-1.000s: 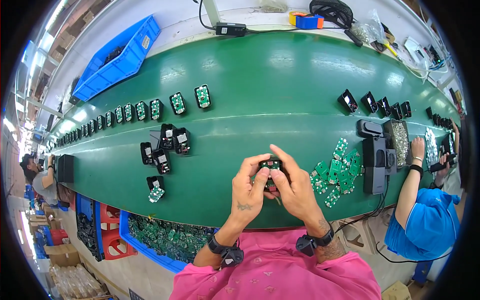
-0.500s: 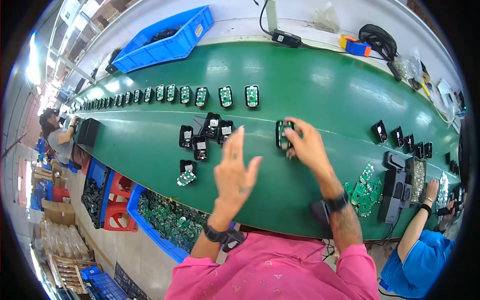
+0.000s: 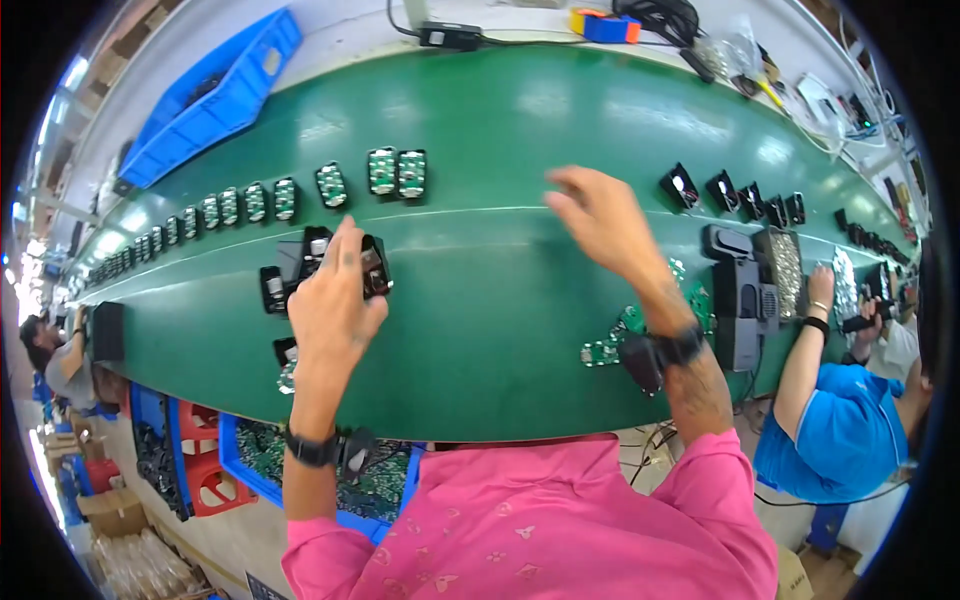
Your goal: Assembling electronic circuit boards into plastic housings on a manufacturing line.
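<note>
My left hand (image 3: pixel 335 310) is over a small group of black plastic housings, its fingers stretched out and its thumb apart. Beside its fingers lies an open black housing (image 3: pixel 376 268); whether they touch cannot be told. Another housing (image 3: pixel 272 290) sits left of the hand, and the hand hides part of the group. Below these, a green circuit board (image 3: pixel 288 376) leans by a further housing (image 3: pixel 284 350), partly behind my wrist. My right hand (image 3: pixel 605 225) hovers above the green table with fingers apart and nothing in them. Beyond, a housing fitted with a green board (image 3: pixel 411 174) stands close beside a similar one (image 3: pixel 382 172).
A long row of board-filled housings (image 3: pixel 229 205) runs left. Loose green boards (image 3: pixel 603 352) lie near my right forearm, beside a dark grey device (image 3: pixel 738 310) and a tray of small metal parts (image 3: pixel 778 265). A blue crate (image 3: pixel 215 110) stands far left. Co-workers sit at both sides.
The view has swung right. My right hand has let go of the board-filled housing, which appears to stand at the row's near end. My left hand has moved over the black housings.
</note>
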Tool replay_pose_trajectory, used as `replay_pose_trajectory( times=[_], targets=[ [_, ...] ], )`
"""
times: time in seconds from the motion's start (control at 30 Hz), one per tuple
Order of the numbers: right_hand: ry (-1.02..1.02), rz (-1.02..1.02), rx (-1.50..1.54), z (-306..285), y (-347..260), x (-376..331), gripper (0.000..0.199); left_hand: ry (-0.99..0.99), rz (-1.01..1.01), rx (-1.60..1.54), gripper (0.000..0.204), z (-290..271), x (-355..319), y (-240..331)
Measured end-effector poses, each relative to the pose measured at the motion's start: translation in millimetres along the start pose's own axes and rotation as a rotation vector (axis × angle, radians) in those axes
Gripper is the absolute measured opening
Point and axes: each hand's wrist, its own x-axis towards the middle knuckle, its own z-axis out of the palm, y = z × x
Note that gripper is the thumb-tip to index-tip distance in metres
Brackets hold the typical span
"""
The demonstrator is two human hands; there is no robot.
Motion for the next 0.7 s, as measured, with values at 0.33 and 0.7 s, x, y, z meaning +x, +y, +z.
replay_pose_trajectory(
  times=[0.33, 0.7],
  targets=[
    [-0.23, 0.052, -0.152, -47.2, -17.0, -161.7, 0.037, -0.421, -0.316, -2.167, 0.087, 57.3, -64.2, 93.0],
    [0.063, 0.452, 0.677, -28.4, -27.2, -158.6, 0.017, -0.488, -0.293, -2.157, 0.023, 82.3, -84.9, 103.9]
  ],
)
